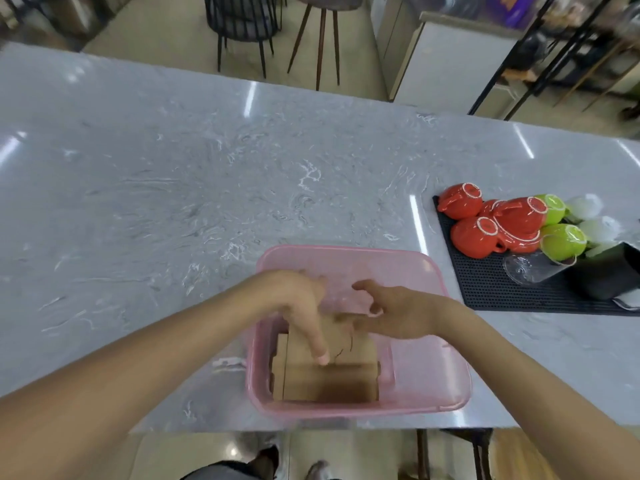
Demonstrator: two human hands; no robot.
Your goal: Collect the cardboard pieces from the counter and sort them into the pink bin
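Observation:
A translucent pink bin (429, 386) stands on the grey marble counter (173, 202) near its front edge. Brown cardboard pieces (329, 379) lie flat and stacked in the bin's bottom. My left hand (301, 303) hovers over the bin with fingers spread, its index finger pointing down onto the top cardboard piece. My right hand (394, 313) is above the bin's right half, fingers apart and curled, holding nothing. Both hands are blurred by motion. I see no cardboard lying on the counter outside the bin.
A black rubber mat (491, 289) at the right carries upturned red cups (485, 223), green cups (561, 237), white cups, a clear glass (526, 268) and a black container (609, 271). Chairs (249, 26) and a cabinet stand beyond the counter's far edge.

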